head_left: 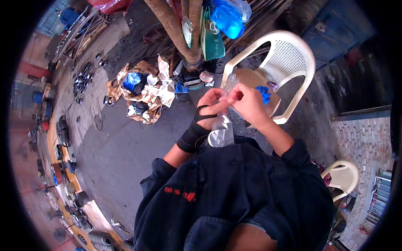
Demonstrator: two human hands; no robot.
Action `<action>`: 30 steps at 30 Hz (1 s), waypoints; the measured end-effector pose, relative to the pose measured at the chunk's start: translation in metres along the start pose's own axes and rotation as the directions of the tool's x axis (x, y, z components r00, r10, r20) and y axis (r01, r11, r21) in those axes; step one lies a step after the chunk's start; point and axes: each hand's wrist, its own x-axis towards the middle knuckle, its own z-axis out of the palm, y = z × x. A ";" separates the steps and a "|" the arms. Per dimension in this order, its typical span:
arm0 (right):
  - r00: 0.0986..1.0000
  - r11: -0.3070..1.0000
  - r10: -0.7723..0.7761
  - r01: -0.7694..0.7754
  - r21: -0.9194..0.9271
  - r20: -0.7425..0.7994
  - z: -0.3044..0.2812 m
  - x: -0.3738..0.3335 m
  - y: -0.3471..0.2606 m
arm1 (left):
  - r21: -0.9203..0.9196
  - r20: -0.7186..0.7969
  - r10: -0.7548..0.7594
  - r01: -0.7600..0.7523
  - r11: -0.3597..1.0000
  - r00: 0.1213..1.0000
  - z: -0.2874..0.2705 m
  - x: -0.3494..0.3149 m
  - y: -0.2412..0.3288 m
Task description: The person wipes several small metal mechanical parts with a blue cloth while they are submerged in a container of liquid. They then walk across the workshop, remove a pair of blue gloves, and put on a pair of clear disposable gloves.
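Between my two hands is a clear plastic bag, its lower part hanging down in front of my dark jacket and its upper end sticking up past my fingers. My left hand, with a black wrap around the wrist, grips the bag from the left. The thumb and fingers of my right hand pinch the plastic close to the left fingertips. Just beyond my right hand, a cardboard box rests on the seat of a cream plastic chair. A blue crumpled item lies on the cardboard.
Crumpled brown paper with blue and white scraps lies on the dark floor ahead left. A tree trunk stands ahead, with a green bag and a blue bag hanging by it. Another plastic chair is at right, near a brick wall.
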 end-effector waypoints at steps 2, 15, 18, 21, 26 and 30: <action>0.999 1.000 0.013 -0.014 0.018 0.049 0.000 -0.005 0.001 | 0.008 0.035 0.013 -0.013 1.000 0.999 -0.008 0.003 -0.009; 0.708 0.593 0.218 -0.643 0.485 0.672 -0.006 -0.011 0.028 | 0.035 0.186 -0.164 0.160 0.987 0.969 -0.028 0.008 -0.012; 0.634 0.503 0.282 -0.737 0.452 0.720 -0.010 -0.008 0.035 | 0.166 0.222 -0.173 0.137 0.977 0.960 -0.032 0.011 -0.007; 0.773 0.655 0.345 -0.604 0.453 0.533 -0.014 -0.009 0.037 | 0.377 0.158 -0.193 0.122 0.918 0.968 -0.043 0.009 0.000; 0.992 0.919 -0.124 0.102 -0.382 -0.032 -0.012 -0.016 0.018 | 0.747 0.185 -0.009 -0.135 0.651 0.983 -0.072 0.012 -0.020; 0.995 0.905 -0.101 0.082 -0.418 -0.023 -0.001 -0.017 0.022 | 0.377 -0.117 0.031 0.016 0.926 0.993 -0.061 0.010 -0.026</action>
